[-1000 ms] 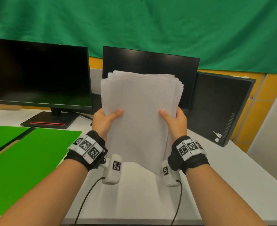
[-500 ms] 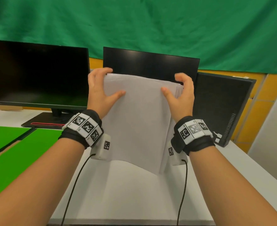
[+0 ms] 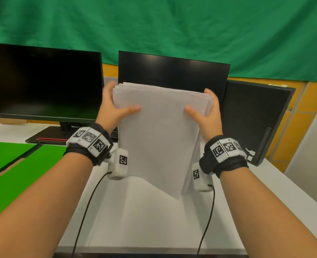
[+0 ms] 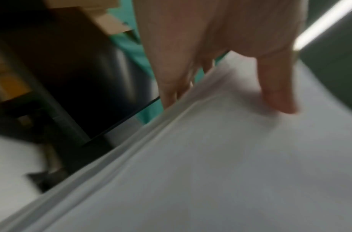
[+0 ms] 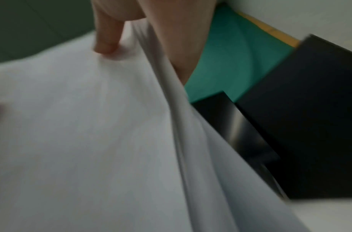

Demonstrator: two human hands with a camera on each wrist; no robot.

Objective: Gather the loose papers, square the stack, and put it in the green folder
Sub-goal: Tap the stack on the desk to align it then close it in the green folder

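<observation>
- Paper stack (image 3: 159,135) held upright above the white table (image 3: 144,220), lower edge just over its surface — likely for tapping the sheets square.
- Left hand (image 3: 113,110) and right hand (image 3: 208,112) each grasping a side edge, thumbs across the front sheet.
- Green folder (image 3: 14,175) lying open on the table, well left.
- Wrist views — blurred — showing uneven sheet edges, less plain from the head view.

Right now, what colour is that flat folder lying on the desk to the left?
Bright green: the folder shows best in the head view.
</observation>
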